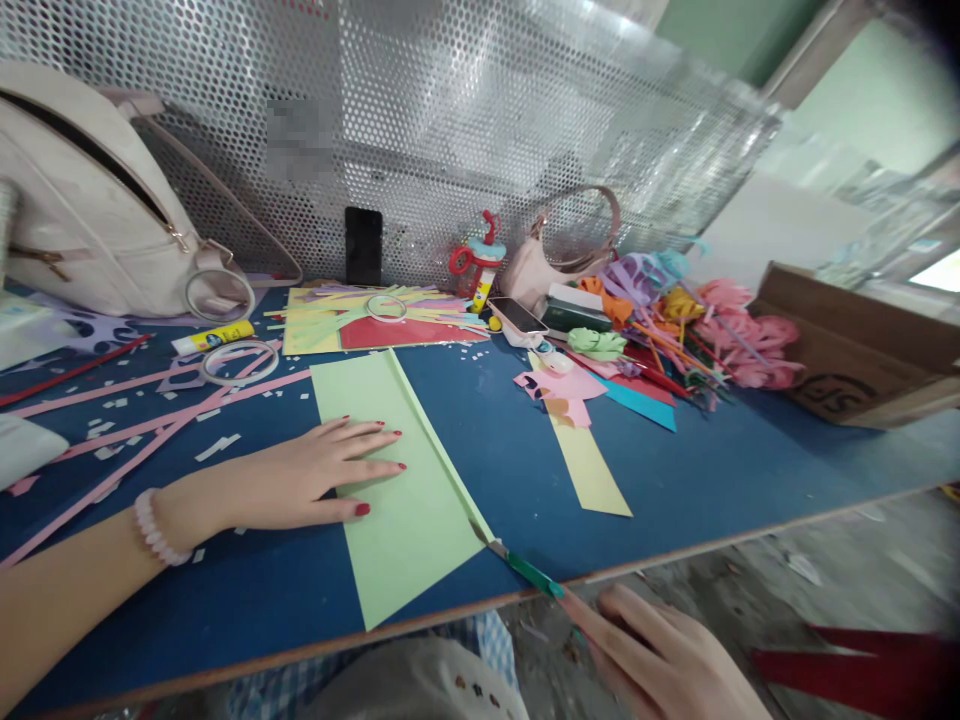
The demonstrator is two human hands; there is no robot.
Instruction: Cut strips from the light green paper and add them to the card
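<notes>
My left hand (330, 470) lies flat with fingers spread on a sheet of light green paper (405, 520), pressing it to the blue table. A narrow strip (435, 440) is folded along the paper's right edge. A green utility knife (532, 573) is held in my right hand (660, 645), past the table's front edge. Its blade touches the near end of the folded strip. My right fingers are closed round the end of the knife and slightly blurred.
Pink paper strips (172, 425), tape rolls (240, 362) and a glue stick (214, 338) lie left. Coloured strips (352, 310) and a phone (364, 246) are behind. To the right are a yellow paper piece (589, 470), paper flowers (742, 335) and a cardboard box (855, 350).
</notes>
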